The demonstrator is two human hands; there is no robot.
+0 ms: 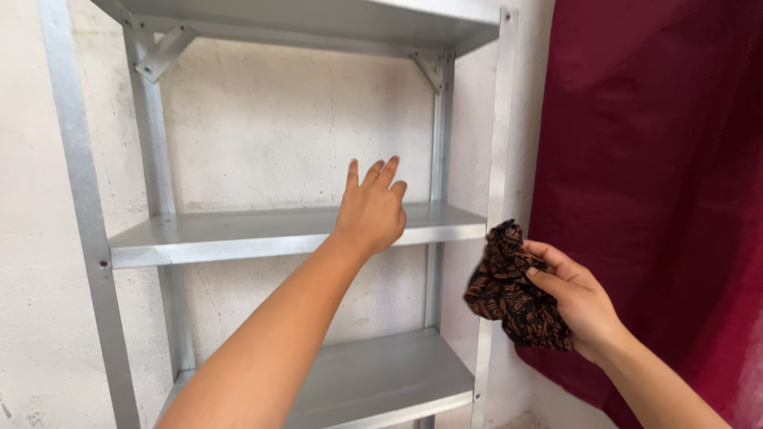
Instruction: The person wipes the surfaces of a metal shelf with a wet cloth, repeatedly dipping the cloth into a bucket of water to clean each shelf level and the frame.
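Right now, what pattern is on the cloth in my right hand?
Black cloth with a brown-orange print, head view.

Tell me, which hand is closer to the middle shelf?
Left. The left hand is stretched out over the middle shelf with fingers open. The right hand is off to the shelf's right, past the post, holding a crumpled dark patterned cloth.

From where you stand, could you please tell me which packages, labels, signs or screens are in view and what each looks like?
None in view.
Metal shelf rack: against the white wall, grey, bare shelves.
Crumpled cloth: in the right hand, black with brown pattern.
Left hand: open, reaching over the middle shelf.
Curtain: right side, dark red.
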